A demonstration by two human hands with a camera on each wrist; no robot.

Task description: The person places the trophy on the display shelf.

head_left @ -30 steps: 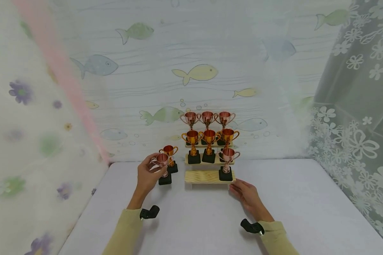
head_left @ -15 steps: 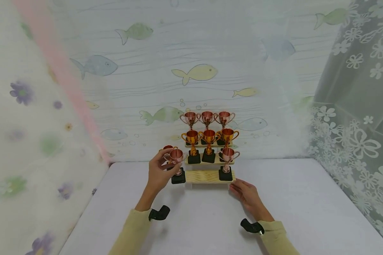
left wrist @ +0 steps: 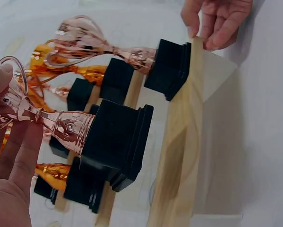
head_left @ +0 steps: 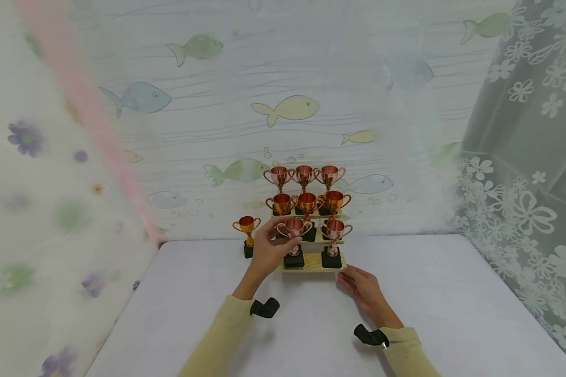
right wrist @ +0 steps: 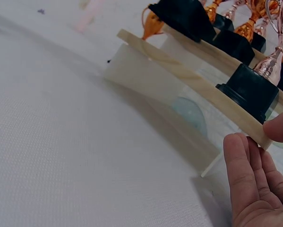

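Note:
My left hand (head_left: pixel 268 252) holds a small rose-gold trophy cup (head_left: pixel 294 228) by its bowl and handles. Its black base (left wrist: pixel 114 137) hangs close over the lowest wooden tier of a stepped stand (left wrist: pixel 176 156), apart from the wood in the left wrist view. My right hand (head_left: pixel 364 293) pinches the right end of that tier, thumb on top and fingers (right wrist: pixel 240 163) beneath. Beside that grip, a second rose-gold trophy (head_left: pixel 333 230) stands upright on the same tier. Gold trophies (head_left: pixel 334 200) line the middle tier, one partly hidden behind my left hand.
Three rose-gold trophies (head_left: pixel 304 174) fill the top tier at the back. A lone gold trophy (head_left: pixel 248 225) stands on the white table (head_left: pixel 311 335) left of the stand. A fish-patterned curtain (head_left: pixel 207 131) hangs behind; a flowered lace curtain (head_left: pixel 523 199) borders the right.
My left hand has carried the rose-gold trophy rightward, from beside the lone gold trophy to over the lowest tier. The right hand has kept its grip on the tier's end.

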